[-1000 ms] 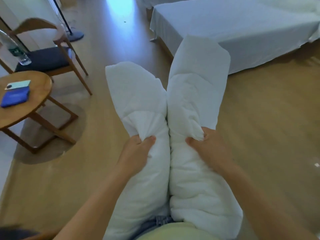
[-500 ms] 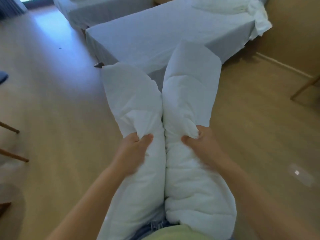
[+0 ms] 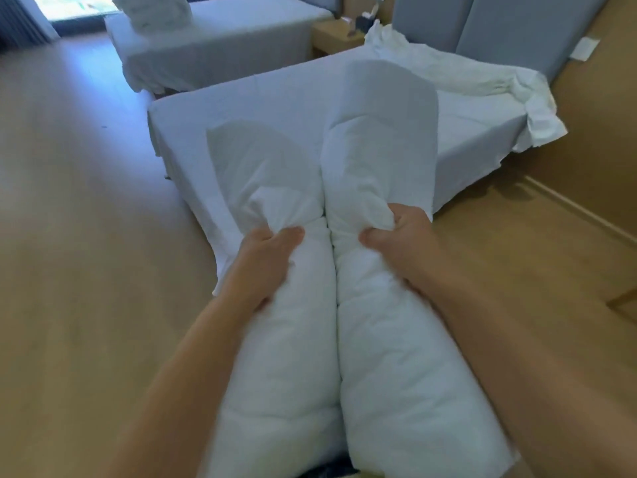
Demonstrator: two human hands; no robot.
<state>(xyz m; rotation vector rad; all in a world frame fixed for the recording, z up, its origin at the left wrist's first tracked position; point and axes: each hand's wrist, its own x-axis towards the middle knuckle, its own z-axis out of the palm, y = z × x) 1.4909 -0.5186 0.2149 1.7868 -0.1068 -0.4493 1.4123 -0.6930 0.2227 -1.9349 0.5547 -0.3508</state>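
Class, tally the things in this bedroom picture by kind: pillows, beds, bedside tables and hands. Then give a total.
Pillows: 2, the left pillow and the right pillow
Beds: 2, the near bed and the far bed
Bedside tables: 1, the bedside table
Hands: 2, the left hand and the right hand, each gripping a pillow
Total: 7

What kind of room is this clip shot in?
Most likely a twin hotel room being made up: a near bed and a far bed in plain white sheets, a nightstand between them, folded linen stacked on the far bed.
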